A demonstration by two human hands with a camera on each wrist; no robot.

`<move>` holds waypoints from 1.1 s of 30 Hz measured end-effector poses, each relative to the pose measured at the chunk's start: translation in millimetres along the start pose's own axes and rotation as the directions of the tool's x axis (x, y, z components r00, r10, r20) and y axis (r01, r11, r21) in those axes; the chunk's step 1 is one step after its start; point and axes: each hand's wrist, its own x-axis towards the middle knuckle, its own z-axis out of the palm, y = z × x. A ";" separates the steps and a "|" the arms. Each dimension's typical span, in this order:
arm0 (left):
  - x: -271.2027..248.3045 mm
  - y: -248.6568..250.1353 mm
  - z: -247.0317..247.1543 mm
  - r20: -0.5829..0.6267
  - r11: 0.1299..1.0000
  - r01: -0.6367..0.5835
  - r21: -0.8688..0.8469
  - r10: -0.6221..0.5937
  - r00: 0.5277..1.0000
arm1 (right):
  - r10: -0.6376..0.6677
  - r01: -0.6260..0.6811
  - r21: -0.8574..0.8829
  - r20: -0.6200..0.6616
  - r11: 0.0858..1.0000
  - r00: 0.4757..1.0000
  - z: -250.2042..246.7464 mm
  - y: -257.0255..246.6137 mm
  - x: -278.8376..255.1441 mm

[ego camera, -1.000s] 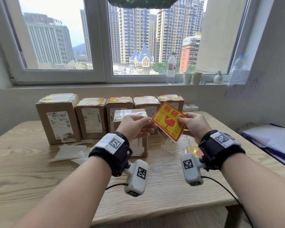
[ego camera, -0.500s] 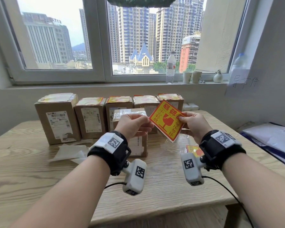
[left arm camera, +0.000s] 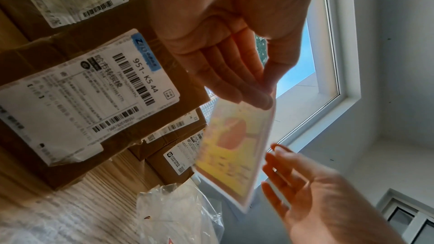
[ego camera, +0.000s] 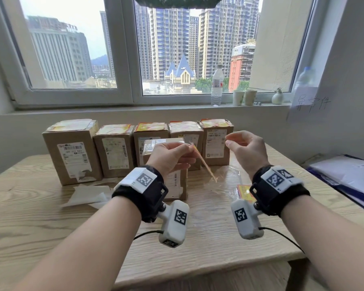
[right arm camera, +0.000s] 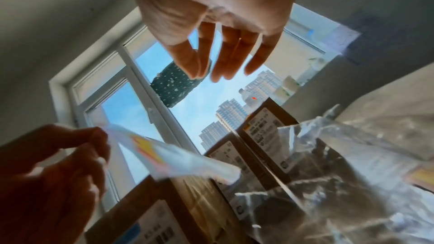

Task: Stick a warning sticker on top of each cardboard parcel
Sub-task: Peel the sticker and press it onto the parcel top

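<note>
1. The left hand [ego camera: 172, 156] pinches the sticker [ego camera: 204, 162] by its upper corner between thumb and fingers; the sticker hangs edge-on in the head view, slanting down to the right above the desk [ego camera: 51, 223]
2. From the left wrist, the sticker [left arm camera: 237, 155] shows a yellow and red face with a pale border, blurred, hanging from the fingertips [left arm camera: 260, 99]
3. The right hand [ego camera: 247, 150] is off the sticker, raised just to its right, fingers loosely curled and holding nothing that I can see; thumb and forefinger tips are close together in the right wrist view [right arm camera: 211, 47]
4. One parcel [ego camera: 166, 169] stands alone in front, mostly hidden behind the left hand; its top looks taped and carries no yellow sticker
5. Five parcels stand in a row behind it along the wall, from the big left one [ego camera: 72, 152] to the right one [ego camera: 216, 141]; each has yellow on its top
6. A crumpled clear bag [ego camera: 227, 181] lies on the desk below the right hand, with more stickers [ego camera: 245, 191] at its near edge
7. White backing papers [ego camera: 88, 195] lie left of the front parcel
8. A bottle [ego camera: 216, 85], two cups [ego camera: 244, 97] and a small vase sit on the sill
</note>
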 end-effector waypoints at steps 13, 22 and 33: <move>5.0 -5.1 17.1 0.075 0.989 -0.100 0.109 0.092 0.993 | -0.114 0.108 0.037 0.400 0.993 0.910 6.7 -22.0 -9.8; 5.3 0.2 19.4 0.025 0.993 -0.084 0.088 0.082 0.996 | 0.027 -0.057 0.088 0.305 0.995 0.952 4.5 -19.3 -8.2; 9.7 10.8 0.9 -0.258 0.990 -0.143 0.000 0.138 0.956 | 0.172 -0.227 0.261 0.217 0.938 0.961 0.2 -18.5 -1.4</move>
